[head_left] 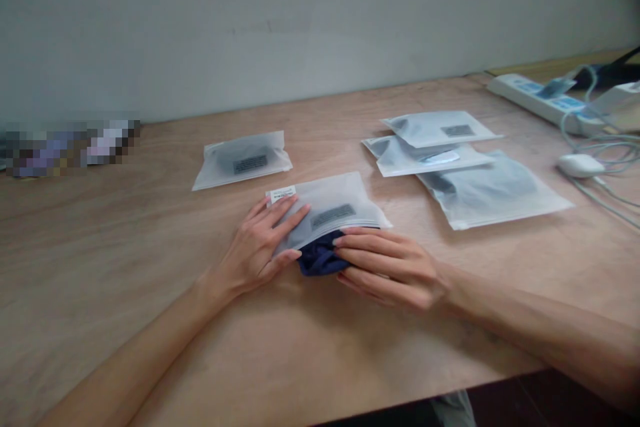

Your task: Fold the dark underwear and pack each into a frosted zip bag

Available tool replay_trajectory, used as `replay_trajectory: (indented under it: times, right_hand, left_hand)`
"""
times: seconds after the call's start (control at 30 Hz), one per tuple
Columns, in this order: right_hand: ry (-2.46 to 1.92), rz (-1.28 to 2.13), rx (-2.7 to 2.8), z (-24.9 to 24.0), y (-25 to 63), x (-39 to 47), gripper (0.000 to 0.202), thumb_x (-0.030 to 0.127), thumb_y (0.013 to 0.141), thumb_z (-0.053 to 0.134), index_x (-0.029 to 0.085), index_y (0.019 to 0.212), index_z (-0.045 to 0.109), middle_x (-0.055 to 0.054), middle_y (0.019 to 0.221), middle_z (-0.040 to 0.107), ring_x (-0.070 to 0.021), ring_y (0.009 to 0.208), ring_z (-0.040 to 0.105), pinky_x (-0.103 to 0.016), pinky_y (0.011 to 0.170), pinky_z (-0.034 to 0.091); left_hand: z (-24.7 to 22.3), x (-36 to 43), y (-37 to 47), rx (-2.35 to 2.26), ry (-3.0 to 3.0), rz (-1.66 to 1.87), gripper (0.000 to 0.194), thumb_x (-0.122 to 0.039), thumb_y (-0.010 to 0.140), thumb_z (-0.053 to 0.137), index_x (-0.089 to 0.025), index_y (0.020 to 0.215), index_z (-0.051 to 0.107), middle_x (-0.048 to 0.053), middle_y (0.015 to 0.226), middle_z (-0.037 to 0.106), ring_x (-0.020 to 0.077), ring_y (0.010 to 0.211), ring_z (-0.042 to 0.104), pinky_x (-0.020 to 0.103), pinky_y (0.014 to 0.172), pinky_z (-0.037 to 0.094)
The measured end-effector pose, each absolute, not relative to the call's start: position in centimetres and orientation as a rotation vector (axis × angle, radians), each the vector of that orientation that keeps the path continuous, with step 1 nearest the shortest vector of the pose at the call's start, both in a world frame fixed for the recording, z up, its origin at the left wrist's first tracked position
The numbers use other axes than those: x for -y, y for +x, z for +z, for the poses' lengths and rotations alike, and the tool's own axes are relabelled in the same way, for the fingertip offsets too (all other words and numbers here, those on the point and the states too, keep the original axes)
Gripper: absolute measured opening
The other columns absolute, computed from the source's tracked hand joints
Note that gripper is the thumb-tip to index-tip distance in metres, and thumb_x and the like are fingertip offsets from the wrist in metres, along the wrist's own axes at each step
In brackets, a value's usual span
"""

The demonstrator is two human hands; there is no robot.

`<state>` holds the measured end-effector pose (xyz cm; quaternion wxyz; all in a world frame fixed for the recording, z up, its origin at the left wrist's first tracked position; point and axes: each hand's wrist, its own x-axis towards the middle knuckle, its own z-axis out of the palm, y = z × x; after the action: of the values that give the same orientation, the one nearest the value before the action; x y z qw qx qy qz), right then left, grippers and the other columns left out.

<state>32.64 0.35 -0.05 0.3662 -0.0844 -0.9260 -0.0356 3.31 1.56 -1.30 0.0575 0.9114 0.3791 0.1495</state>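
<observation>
One frosted pouch (333, 199) lies on a wooden table (250, 367), navy cloth (319, 260) bulging from its near opening, as the left hand (257, 243) splays loosely across one end. The right hand (395, 268) touches the cloth (whether it is clenched cannot be told).

A white power strip (543, 101) lies near a small white block (580, 165) and looped cables (620, 141).

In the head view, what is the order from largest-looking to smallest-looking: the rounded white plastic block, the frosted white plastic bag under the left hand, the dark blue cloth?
1. Frosted white plastic bag
2. Dark blue cloth, visible part only
3. Rounded white plastic block, farther away
</observation>
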Motion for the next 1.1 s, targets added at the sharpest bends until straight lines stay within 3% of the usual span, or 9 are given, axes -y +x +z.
replay_trajectory:
  times: [0.13, 0.27, 0.37, 0.47, 0.57, 0.73, 0.87, 0.97, 1.1]
  right_hand:
    - [-0.099, -0.025, 2.5, 1.5, 32.8, 0.4, 0.019, 0.013, 0.099, 0.053, 0.011, 0.1, 0.071, -0.013, 0.112, 0.075, -0.0226, 0.113, 0.069, -0.037, 0.104, 0.057]
    - [-0.131, -0.155, 2.509, 1.0, 32.3, 0.0, 0.018, 0.012, 0.096, 0.057, 0.014, 0.109, 0.068, -0.011, 0.107, 0.074, -0.0219, 0.099, 0.069, -0.035, 0.087, 0.059]
    - [-0.399, -0.259, 2.543, 0.2, 32.1, -1.0, 0.031, 0.008, 0.097, 0.05, 0.009, 0.126, 0.062, -0.015, 0.117, 0.071, -0.027, 0.111, 0.064, -0.043, 0.097, 0.056]
    - [-0.581, -0.288, 2.516, -0.1, 32.4, -2.0, 0.028, 0.009, 0.099, 0.046, 0.006, 0.122, 0.063, -0.018, 0.12, 0.069, -0.0278, 0.115, 0.062, -0.045, 0.101, 0.053]
    - [-0.517, -0.26, 2.516, -0.2, 32.6, -2.0, 0.023, 0.011, 0.098, 0.05, 0.009, 0.115, 0.065, -0.015, 0.113, 0.071, -0.0261, 0.107, 0.064, -0.044, 0.095, 0.054]
    - [-0.109, -0.022, 2.555, 0.1, 32.4, -0.6, 0.014, 0.023, 0.094, 0.055, 0.019, 0.101, 0.067, -0.011, 0.117, 0.069, -0.0269, 0.114, 0.061, -0.048, 0.105, 0.048]
    - [0.032, 0.195, 2.705, 0.5, 32.1, -0.5, 0.048, 0.049, 0.09, 0.057, 0.019, 0.127, 0.062, -0.016, 0.143, 0.055, -0.0347, 0.13, 0.051, -0.053, 0.106, 0.046]
    - [-0.088, 0.313, 2.778, 0.6, 32.3, -1.1, 0.069, 0.061, 0.085, 0.059, 0.015, 0.136, 0.057, -0.02, 0.146, 0.051, -0.0369, 0.129, 0.051, -0.054, 0.104, 0.045]
    - [-0.388, 0.266, 2.715, 0.4, 32.7, -1.2, 0.064, 0.051, 0.092, 0.058, 0.009, 0.14, 0.053, -0.022, 0.135, 0.058, -0.0332, 0.117, 0.055, -0.049, 0.097, 0.049]
  left_hand:
    - [-1.5, -1.8, 3.3, -1.207, 2.788, 0.417, 0.065, -0.06, 0.105, 0.026, -0.021, 0.156, 0.039, 0.017, 0.161, 0.037, 0.033, 0.151, 0.035, 0.063, 0.122, 0.028]
    - [-1.6, -2.1, 3.4, -1.296, 2.871, 0.678, 0.045, -0.045, 0.103, 0.05, -0.017, 0.137, 0.06, 0.016, 0.145, 0.057, 0.0337, 0.139, 0.05, 0.058, 0.115, 0.042]
    - [-1.6, -1.9, 3.7, -1.246, 2.945, 0.895, 0.025, -0.025, 0.1, 0.059, -0.015, 0.122, 0.067, 0.011, 0.124, 0.072, 0.0258, 0.119, 0.066, 0.048, 0.11, 0.05]
    - [-1.7, -1.5, 3.8, -1.21, 3.006, 0.871, 0.028, -0.012, 0.101, 0.054, -0.015, 0.127, 0.064, 0.008, 0.124, 0.073, 0.0208, 0.114, 0.07, 0.042, 0.11, 0.051]
    - [-1.9, -1.4, 3.7, -1.242, 3.018, 0.745, 0.035, -0.011, 0.103, 0.047, -0.016, 0.134, 0.06, 0.009, 0.133, 0.069, 0.022, 0.121, 0.067, 0.043, 0.111, 0.051]
    - [-2.2, -2.1, 3.5, -1.234, 2.879, 0.583, 0.039, -0.02, 0.107, 0.041, -0.019, 0.143, 0.054, 0.006, 0.145, 0.06, 0.0221, 0.137, 0.056, 0.046, 0.117, 0.045]
    - [-1.9, -2.3, 3.7, -1.282, 2.828, 0.497, 0.045, -0.032, 0.106, 0.043, -0.018, 0.149, 0.048, 0.01, 0.155, 0.049, 0.0286, 0.147, 0.043, 0.054, 0.121, 0.038]
    - [-1.6, -1.9, 3.9, -1.423, 2.863, 0.592, 0.038, -0.029, 0.104, 0.046, -0.016, 0.138, 0.061, 0.013, 0.147, 0.057, 0.0309, 0.136, 0.053, 0.051, 0.113, 0.046]
    - [-1.6, -1.6, 3.8, -1.436, 2.928, 0.606, 0.034, -0.025, 0.105, 0.045, -0.016, 0.132, 0.064, 0.01, 0.134, 0.068, 0.0258, 0.122, 0.064, 0.047, 0.111, 0.048]
